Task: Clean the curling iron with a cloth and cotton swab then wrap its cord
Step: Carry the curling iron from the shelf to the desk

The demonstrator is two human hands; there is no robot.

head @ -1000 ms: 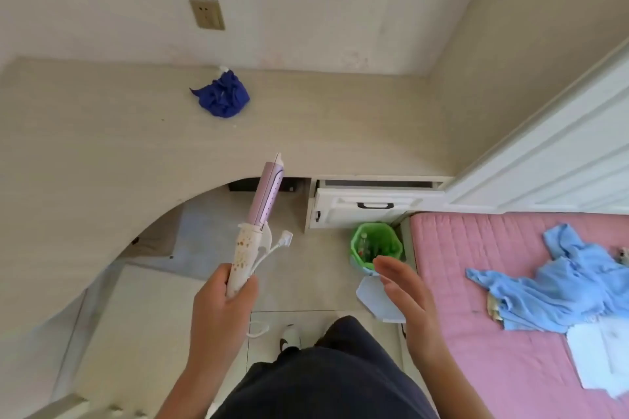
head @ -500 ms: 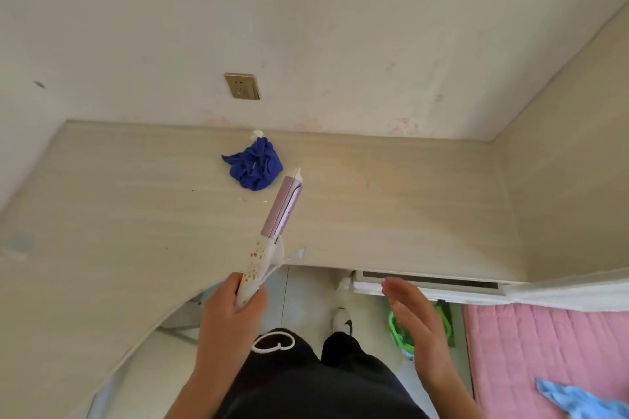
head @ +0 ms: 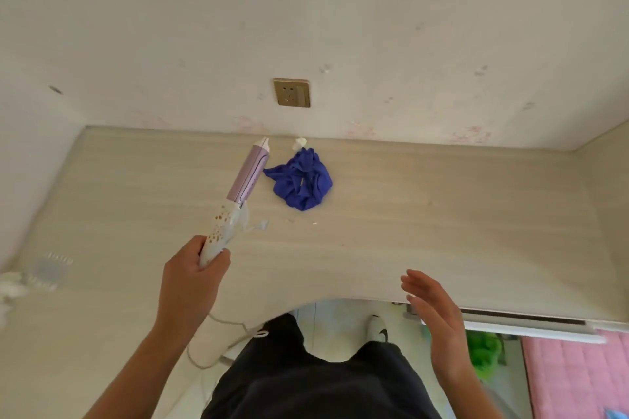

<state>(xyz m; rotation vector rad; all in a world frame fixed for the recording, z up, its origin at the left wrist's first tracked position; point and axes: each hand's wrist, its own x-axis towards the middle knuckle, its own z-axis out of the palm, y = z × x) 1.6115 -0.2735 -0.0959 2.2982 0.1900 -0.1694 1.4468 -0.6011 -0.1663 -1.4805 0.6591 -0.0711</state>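
Nearest: dark trousers (head: 306,378), at the curved cutout of the desk (head: 442,214).

Right hand (head: 432,313): empty, fingers straight and relaxed. It hovers over the desk's front edge and touches nothing.

Left hand (head: 190,279): wrapped round the white speckled handle of the curling iron (head: 238,201). The iron is held above the desktop, its lilac barrel angled up and away toward the wall.

Cord (head: 218,326): hangs loose below the left hand and trails down past the desk edge. Not wrapped. Something small and white dangles beside the handle, too blurred to name.

Farther: crumpled blue cloth (head: 299,180) on the desk, just right of the barrel and apart from it. Behind the cloth, against the wall, is a small white tuft (head: 299,142). It may be the cotton swab; cannot confirm. Wall socket (head: 291,92) above, nothing plugged in.

Judgement: this looks like the opening step, with the iron in hand at the work surface and no wiping begun. The next move likely calls for the free right hand to reach forward and gather the cloth. Meanwhile the left would steady the iron with the barrel exposed. The loose cord could snag on the desk edge.
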